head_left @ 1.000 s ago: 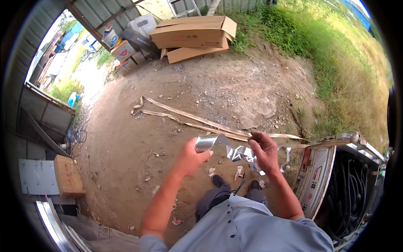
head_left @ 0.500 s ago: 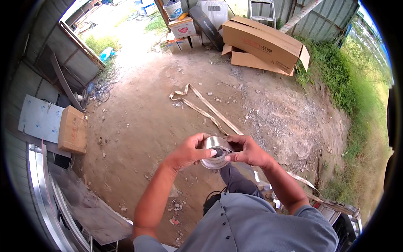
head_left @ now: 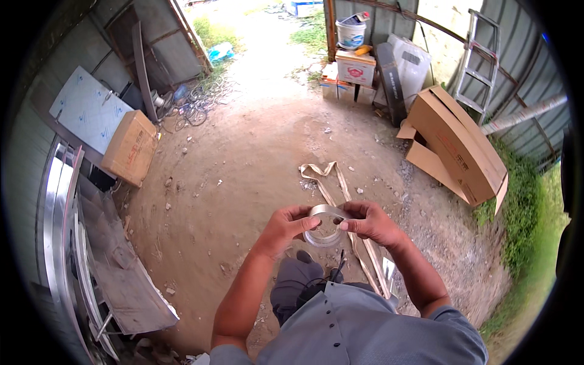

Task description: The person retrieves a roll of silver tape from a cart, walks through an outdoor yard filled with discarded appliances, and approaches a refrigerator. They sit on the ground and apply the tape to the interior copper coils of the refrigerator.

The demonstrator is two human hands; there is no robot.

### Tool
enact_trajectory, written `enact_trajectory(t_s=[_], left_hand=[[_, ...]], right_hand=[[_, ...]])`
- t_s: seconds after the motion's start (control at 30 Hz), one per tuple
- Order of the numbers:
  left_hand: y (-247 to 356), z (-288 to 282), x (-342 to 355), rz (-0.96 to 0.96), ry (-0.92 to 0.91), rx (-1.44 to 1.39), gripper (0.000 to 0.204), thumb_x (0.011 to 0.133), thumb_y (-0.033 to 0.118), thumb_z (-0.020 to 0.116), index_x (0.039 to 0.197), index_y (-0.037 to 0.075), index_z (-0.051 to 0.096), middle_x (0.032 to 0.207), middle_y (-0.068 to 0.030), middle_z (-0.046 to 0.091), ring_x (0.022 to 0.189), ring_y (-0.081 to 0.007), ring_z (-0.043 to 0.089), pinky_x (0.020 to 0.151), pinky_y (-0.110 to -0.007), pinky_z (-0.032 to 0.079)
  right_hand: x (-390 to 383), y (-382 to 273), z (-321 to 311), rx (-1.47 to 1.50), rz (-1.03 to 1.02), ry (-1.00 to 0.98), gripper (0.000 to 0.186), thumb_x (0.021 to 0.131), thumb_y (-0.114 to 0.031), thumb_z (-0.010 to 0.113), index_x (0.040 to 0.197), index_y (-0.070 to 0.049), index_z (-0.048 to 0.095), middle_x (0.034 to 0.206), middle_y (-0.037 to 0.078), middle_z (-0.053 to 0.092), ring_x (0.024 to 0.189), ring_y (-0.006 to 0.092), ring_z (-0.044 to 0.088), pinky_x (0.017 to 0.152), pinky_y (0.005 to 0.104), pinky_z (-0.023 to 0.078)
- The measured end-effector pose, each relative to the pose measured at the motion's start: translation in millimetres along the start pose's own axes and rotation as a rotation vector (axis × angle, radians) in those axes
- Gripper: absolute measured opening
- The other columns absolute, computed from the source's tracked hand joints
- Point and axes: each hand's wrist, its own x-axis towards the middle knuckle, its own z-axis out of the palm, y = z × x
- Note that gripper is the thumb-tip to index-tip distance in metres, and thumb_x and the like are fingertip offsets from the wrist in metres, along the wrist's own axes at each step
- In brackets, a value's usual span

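Between both hands, in front of my chest, is a roll of silvery tape (head_left: 322, 241) with a wide open core. My left hand (head_left: 291, 226) grips its left side, thumb against the inner rim and fingers behind. On the opposite side my right hand (head_left: 370, 223) holds the roll the same way, thumb and fingers closed on the rim. The fingers behind the roll are partly hidden. Below and beyond the hands a long pale webbing strap (head_left: 342, 182) lies in a loop on the dirt floor.
A large open cardboard box (head_left: 457, 146) lies at the right near a stepladder (head_left: 479, 76). At the back stand stacked boxes with a white bucket (head_left: 351, 33). To the left are another carton (head_left: 131, 149), metal sheets (head_left: 125, 274) and tangled cables (head_left: 198, 106).
My view has swung left and up, so the surroundings sit further right. The roll has tilted, showing more of its open core. Both hands still hold it.
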Motion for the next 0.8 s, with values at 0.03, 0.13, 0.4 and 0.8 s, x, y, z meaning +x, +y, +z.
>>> enact_trajectory(t_s=[0.03,0.13,0.4,0.8], left_hand=[[5,-18,9,0.002,0.031,-0.005,0.045,0.087,0.025,0.079,0.122,-0.001,0.068,0.102,-0.0056,0.073,0.090,-0.0111,0.068,0.079,-0.026,0.054],[30,-78,42,-0.059,0.038,0.098,0.045,0.087,0.029,0.079,0.119,-0.002,0.069,0.099,-0.0073,0.073,0.087,-0.0122,0.068,0.077,-0.027,0.054],[133,-228,194,0.097,0.034,-0.379,0.039,0.095,0.027,0.069,0.119,-0.004,0.065,0.108,-0.0166,0.073,0.094,-0.0204,0.070,0.081,-0.035,0.058],[265,-360,375,0.384,-0.140,-0.576,0.081,0.093,0.036,0.072,0.153,0.000,0.031,0.150,-0.0169,0.046,0.137,-0.0294,0.048,0.115,-0.046,0.037]], right_hand=[[31,0,-8,-0.049,-0.041,-0.051,0.064,0.079,-0.041,0.084,0.121,0.003,0.065,0.097,0.002,0.066,0.069,0.0030,0.048,0.055,0.0203,0.034],[114,-43,-19,-0.117,0.078,-0.184,0.054,0.092,-0.039,0.072,0.124,0.003,0.064,0.093,0.002,0.066,0.060,0.0035,0.046,0.052,0.0204,0.034],[329,-115,-1,0.192,0.213,-0.144,0.042,0.102,-0.029,0.061,0.128,0.003,0.059,0.066,-0.003,0.052,0.055,0.0083,0.048,0.053,0.0246,0.040],[584,-207,8,0.257,0.035,-0.034,0.029,0.098,-0.036,0.068,0.097,-0.007,0.066,0.069,-0.006,0.051,0.055,0.0053,0.043,0.051,0.0217,0.033]])
